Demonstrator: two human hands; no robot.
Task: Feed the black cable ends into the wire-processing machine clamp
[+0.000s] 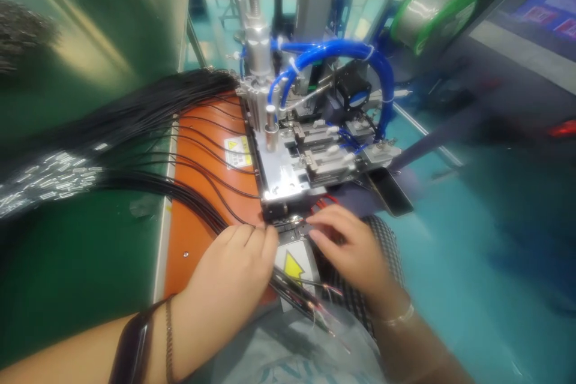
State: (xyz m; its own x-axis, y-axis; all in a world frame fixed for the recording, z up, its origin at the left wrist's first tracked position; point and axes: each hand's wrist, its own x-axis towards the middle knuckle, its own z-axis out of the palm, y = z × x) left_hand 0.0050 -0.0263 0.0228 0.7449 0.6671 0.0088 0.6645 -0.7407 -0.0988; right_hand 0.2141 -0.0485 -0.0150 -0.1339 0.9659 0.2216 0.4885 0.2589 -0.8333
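Observation:
My left hand [238,258] is closed round a bundle of black cables [193,197], at the near edge of the orange plate [198,240]. The cables' stripped ends, with thin coloured wires [317,306], stick out below it. My right hand [346,240] is at the near corner of the metal machine [283,174], its thumb and forefinger apart beside a small shiny part [294,220]. Nothing shows between those fingertips. A label with a yellow arrow [294,265] lies between my hands.
More black cables [148,105] trail off to the left, several crossing the orange plate. Blue hoses [346,48] arch over the machine. A dark phone-like slab [389,191] sits at its right. A green-rimmed spool [432,18] hangs at the back right.

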